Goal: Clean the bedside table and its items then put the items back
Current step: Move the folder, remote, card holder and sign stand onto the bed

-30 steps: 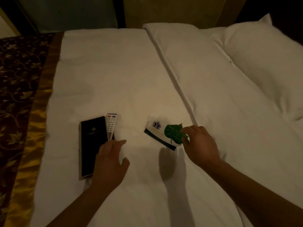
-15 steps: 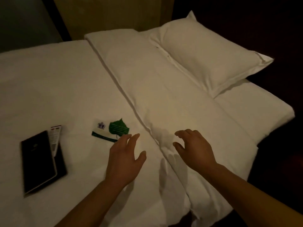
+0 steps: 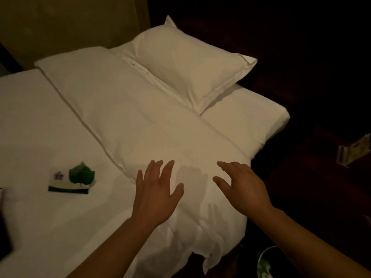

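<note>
- The bed (image 3: 60,227) fills the view, with its folded duvet (image 3: 140,117) running lengthwise away from the person.
- Left hand (image 3: 155,194) hovers spread wide and empty over the duvet's near end.
- Right hand (image 3: 241,187) is likewise open, holding nothing.
- The white card (image 3: 68,184) lies well to the left, its long axis crosswise, a green leaf card (image 3: 81,173) resting on top; the left hand is nearer.
</note>
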Available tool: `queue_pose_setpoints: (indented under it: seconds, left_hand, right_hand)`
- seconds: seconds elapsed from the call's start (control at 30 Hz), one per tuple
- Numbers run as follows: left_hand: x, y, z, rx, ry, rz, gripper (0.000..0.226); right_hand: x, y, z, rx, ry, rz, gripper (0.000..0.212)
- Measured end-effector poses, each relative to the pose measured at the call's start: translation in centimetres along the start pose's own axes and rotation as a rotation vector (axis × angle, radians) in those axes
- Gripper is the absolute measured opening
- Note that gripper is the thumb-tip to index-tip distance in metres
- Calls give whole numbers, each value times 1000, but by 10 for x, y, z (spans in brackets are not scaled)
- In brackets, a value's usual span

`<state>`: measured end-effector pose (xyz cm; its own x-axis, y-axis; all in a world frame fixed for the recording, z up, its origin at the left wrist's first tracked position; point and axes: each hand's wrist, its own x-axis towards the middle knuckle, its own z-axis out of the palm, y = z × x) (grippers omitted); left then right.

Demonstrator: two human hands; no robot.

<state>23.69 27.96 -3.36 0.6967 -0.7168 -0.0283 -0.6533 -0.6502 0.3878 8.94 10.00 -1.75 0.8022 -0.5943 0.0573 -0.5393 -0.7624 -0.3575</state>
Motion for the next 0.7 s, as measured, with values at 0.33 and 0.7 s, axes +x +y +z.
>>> queue_pose_setpoints:
  seconds: [0.33, 0.7]
  left_hand:
    - [27, 130, 55, 34, -122, 112, 76]
    - [61, 218, 110, 20, -192, 262, 76]
  right_hand:
    - [-24, 132, -50, 77, 25, 184, 47]
    - [-23, 253, -92, 85, 94, 394, 45]
